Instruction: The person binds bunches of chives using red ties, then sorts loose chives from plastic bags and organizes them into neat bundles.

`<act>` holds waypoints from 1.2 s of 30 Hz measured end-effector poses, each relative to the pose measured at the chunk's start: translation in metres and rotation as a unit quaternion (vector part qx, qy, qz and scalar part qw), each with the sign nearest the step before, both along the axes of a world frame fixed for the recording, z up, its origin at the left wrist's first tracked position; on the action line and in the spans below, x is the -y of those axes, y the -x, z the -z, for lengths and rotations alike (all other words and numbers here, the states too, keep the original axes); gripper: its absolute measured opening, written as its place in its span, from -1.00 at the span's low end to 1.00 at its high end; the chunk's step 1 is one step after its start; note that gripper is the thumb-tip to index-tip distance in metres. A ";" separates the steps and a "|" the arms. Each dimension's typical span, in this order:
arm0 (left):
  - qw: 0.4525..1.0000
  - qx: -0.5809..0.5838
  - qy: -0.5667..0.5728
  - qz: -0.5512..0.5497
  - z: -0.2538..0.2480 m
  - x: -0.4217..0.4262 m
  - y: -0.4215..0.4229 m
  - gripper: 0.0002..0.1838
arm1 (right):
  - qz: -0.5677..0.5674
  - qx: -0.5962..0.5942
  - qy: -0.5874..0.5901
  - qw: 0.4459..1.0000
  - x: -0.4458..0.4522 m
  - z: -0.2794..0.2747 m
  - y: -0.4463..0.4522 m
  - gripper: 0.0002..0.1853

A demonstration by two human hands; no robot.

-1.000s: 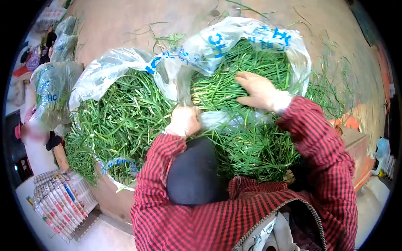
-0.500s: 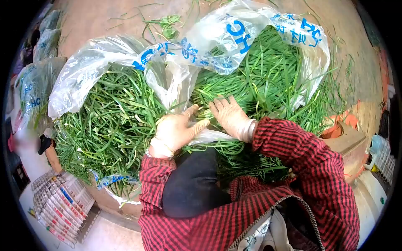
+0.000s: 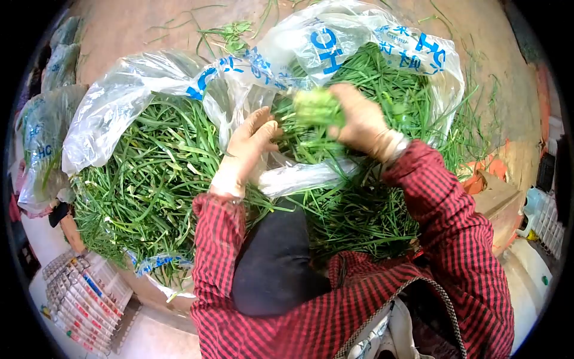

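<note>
My right hand [image 3: 363, 122], in a thin pale glove, is closed around a bunch of garlic chives [image 3: 317, 107] above the right-hand clear bag [image 3: 412, 51]. The pale cut ends of the bunch point left and are blurred by motion. My left hand [image 3: 248, 146], gloved too, is at the near left edge of that bag, fingers loosely curved and apart, beside the bunch. More garlic chives [image 3: 388, 84] lie inside the bag under and behind my right hand. Part of the bag's near rim [image 3: 305, 178] is folded below my hands.
A loose heap of chives [image 3: 155, 179] fills another clear bag [image 3: 113, 105] on the left. More chives [image 3: 365, 224] lie near my knee [image 3: 272, 257]. Filled bags [image 3: 48, 137] stand far left. A plastic crate [image 3: 89, 299] is at lower left. Loose leaves [image 3: 233, 36] lie on the floor ahead.
My right hand has lifted and closed on a bunch of chives, where it lay flat before. My left hand has risen slightly and turned more upright.
</note>
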State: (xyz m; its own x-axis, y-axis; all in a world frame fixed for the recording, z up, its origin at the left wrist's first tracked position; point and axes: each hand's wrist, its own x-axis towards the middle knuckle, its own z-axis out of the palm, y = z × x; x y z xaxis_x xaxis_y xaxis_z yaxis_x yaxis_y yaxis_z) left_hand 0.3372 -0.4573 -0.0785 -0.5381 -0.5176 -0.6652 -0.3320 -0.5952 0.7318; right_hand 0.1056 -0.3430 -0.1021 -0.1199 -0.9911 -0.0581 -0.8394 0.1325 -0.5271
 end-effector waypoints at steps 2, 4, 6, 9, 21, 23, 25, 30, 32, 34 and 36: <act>1.000 0.006 0.006 0.023 0.018 -0.002 -0.001 -0.33 | 0.118 0.137 -0.056 0.982 0.000 -0.019 0.029 -0.38; 0.988 0.024 0.087 0.128 0.035 -0.012 0.002 -0.33 | 0.131 0.210 0.070 0.966 -0.009 -0.027 0.054 -0.29; 0.980 0.020 0.067 0.187 0.025 -0.017 0.012 -0.19 | 0.192 0.332 0.096 0.919 -0.018 -0.050 0.064 -0.23; 0.920 0.014 0.243 0.306 -0.001 -0.041 0.033 0.20 | 0.252 0.481 0.071 0.837 -0.032 -0.088 0.068 -0.25; 0.856 -0.347 0.383 0.027 -0.167 -0.066 0.112 -0.65 | 0.005 0.455 0.174 0.873 -0.037 -0.271 -0.001 -0.11; 0.895 -0.338 0.291 -0.021 -0.202 -0.061 0.118 -0.65 | -0.046 0.313 0.270 0.909 -0.060 -0.304 0.007 -0.04; 0.893 -0.396 0.163 -0.142 -0.230 -0.074 0.129 -0.74 | -0.050 0.230 0.237 0.942 -0.086 -0.301 0.010 0.03; 0.824 -0.504 -0.136 -0.222 -0.220 -0.156 0.129 -0.86 | 0.062 0.378 0.062 0.922 -0.172 -0.228 -0.016 0.07; 0.792 -0.481 -0.265 -0.267 -0.175 -0.197 0.129 -0.76 | 0.121 0.390 -0.035 0.912 -0.212 -0.237 -0.017 -0.06; 0.793 -0.424 -0.340 -0.276 -0.146 -0.247 0.122 -0.64 | 0.121 0.227 -0.162 0.953 -0.248 -0.244 0.015 -0.19; 0.763 -0.429 -0.440 -0.198 -0.124 -0.296 0.124 -0.58 | 0.169 0.114 -0.327 0.923 -0.256 -0.288 0.026 -0.30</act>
